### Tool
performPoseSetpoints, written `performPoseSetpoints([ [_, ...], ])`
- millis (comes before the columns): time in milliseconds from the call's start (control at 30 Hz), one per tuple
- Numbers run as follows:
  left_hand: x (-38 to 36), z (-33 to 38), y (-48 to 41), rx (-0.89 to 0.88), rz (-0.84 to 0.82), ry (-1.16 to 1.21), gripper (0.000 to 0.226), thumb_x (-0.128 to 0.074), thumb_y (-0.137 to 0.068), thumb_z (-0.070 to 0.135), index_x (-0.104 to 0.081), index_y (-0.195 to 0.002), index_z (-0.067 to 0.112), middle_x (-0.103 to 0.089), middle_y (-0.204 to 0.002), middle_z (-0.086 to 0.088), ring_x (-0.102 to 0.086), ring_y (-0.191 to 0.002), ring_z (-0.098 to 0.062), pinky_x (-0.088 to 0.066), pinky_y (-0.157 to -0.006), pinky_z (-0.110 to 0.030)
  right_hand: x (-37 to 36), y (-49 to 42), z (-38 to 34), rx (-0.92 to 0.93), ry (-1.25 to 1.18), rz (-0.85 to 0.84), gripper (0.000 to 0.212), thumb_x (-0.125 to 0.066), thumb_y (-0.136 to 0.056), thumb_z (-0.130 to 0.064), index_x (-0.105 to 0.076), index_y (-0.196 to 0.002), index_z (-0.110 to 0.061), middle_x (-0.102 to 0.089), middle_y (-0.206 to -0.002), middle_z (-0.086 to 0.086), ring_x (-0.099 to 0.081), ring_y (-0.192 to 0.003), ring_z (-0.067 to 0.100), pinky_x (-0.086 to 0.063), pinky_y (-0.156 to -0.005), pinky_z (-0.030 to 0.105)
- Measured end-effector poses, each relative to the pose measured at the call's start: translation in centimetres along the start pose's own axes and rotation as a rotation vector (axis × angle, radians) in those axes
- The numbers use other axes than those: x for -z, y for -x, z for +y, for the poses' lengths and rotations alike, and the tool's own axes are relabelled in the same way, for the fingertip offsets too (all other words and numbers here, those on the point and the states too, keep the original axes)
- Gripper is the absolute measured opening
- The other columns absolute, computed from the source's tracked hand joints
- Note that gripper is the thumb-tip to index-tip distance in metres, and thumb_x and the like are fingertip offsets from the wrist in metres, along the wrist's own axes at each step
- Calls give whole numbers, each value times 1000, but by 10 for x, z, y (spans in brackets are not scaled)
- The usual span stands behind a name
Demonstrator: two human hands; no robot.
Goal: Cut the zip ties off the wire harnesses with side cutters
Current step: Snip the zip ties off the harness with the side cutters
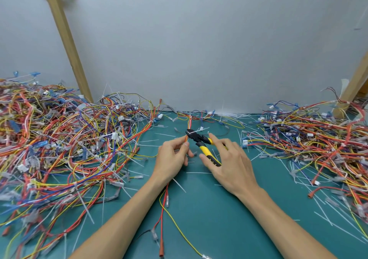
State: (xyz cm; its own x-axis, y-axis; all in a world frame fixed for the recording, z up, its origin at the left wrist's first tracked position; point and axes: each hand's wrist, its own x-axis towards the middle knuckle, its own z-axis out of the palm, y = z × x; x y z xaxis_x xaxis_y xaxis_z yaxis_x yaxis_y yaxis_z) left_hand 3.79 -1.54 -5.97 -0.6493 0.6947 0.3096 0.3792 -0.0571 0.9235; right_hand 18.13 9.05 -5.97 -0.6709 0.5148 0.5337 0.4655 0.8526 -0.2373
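The fingers of our left hand (171,157) pinch the wire harness (189,122) just beside the side cutters (201,139), whose handles our right hand (229,159) grips, so we should seat the blades on the zip tie (194,132) alone, clear of wire, before squeezing.

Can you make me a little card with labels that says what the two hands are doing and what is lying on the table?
Left hand: pinches a thin bundle of red, orange and yellow wires
Right hand: grips yellow-and-black side cutters
Cutter tip: at a white plastic zip tie on the bundle
Table: green mat
Left side: big tangled heap of coloured wires
Right side: second tangled wire heap
Scattered: loose white zip-tie strips
Behind: grey wall, slanted wooden post
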Motion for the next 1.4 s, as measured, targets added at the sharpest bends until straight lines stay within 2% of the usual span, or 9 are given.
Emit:
performPoseSetpoints([
  [100, -1, -1, 0, -1, 39, -58, 21, -52, -98, 13, -70, -100, 23, -70, -65, 6, -56, -41, -9, -44, -53, -15, -1, 2, -4, -35, 18, -22, 68, -43, -87, -65, -48, -141, -24, -58, -110, -7, -54, -101, 19, -44, -82, 32],
  [267, -1, -1, 0, -3, 38, -26, 24, -53, -98, 13, -65, -111, 30, -75, -75, 5, -66, -49, -12, -43, -51, -13, 0, 2, -9, -81, 23, -48, 47, -41, -86, -68, -52, -111, -30, -56, -90, -9, -60, -88, 20, -38, -62, 31],
  [500, 1, 1, 1, 15, -5, 11, 22, -54, -98, 13, -68, -113, 20, -76, -79, 2, -65, -50, -15, -42, -49, -13, 2, 0, -7, -81, 36, -97, 40, -35, -91, -66, -40, -91, -26, -51, -78, -6, -61, -79, 30, -38, -59, 36],
  [633, 1, 3, 1, 31, -35, 88, 22, -54, -98, 13, -69, -107, 27, -76, -80, -1, -61, -47, -15, -41, -46, -17, 2, 0, -6, -66, 115, -49, 47, -31, -90, -67, -51, -96, -25, -60, -80, -4, -63, -78, 29, -32, -56, 33],
  [833, 2, 6, 0, 88, -69, 239, 18, -55, -98, 12, -68, -105, 23, -76, -80, -5, -58, -45, -14, -40, -42, -19, 4, -1, -1, -55, -4, -70, 50, -42, -95, -58, -49, -136, -30, -60, -107, -5, -57, -100, 22, -43, -70, 34],
  [900, 2, 5, 0, 90, -79, 238, 19, -55, -98, 12, -68, -105, 23, -76, -79, -6, -58, -44, -14, -40, -43, -20, 4, -1, 1, -56, -94, -70, 46, -45, -97, -52, -50, -136, -29, -60, -109, -5, -55, -101, 21, -42, -76, 34],
  [1067, 1, 1, 0, 61, -75, 96, 22, -55, -98, 11, -69, -115, 11, -76, -80, -6, -58, -44, -13, -41, -46, -18, 3, 0, -1, -90, -83, 29, 31, -48, -92, -54, -62, -110, -33, -53, -79, -9, -55, -83, 18, -38, -62, 30],
  [1233, 0, 1, 1, 68, -58, -8, 21, -55, -97, 11, -69, -113, 9, -76, -80, -5, -59, -44, -11, -42, -47, -17, 1, 0, 2, -43, -7, 59, 48, -57, -91, -51, -61, -127, -20, -65, -106, -1, -57, -97, 24, -44, -84, 36],
  [1400, 0, 4, 2, 59, -82, -50, 20, -55, -97, 11, -70, -111, 11, -76, -78, -3, -60, -45, -12, -44, -48, -17, 1, 0, 4, -24, -3, 33, 54, -54, -91, -53, -57, -133, -19, -63, -112, 0, -55, -101, 24, -42, -88, 36],
])
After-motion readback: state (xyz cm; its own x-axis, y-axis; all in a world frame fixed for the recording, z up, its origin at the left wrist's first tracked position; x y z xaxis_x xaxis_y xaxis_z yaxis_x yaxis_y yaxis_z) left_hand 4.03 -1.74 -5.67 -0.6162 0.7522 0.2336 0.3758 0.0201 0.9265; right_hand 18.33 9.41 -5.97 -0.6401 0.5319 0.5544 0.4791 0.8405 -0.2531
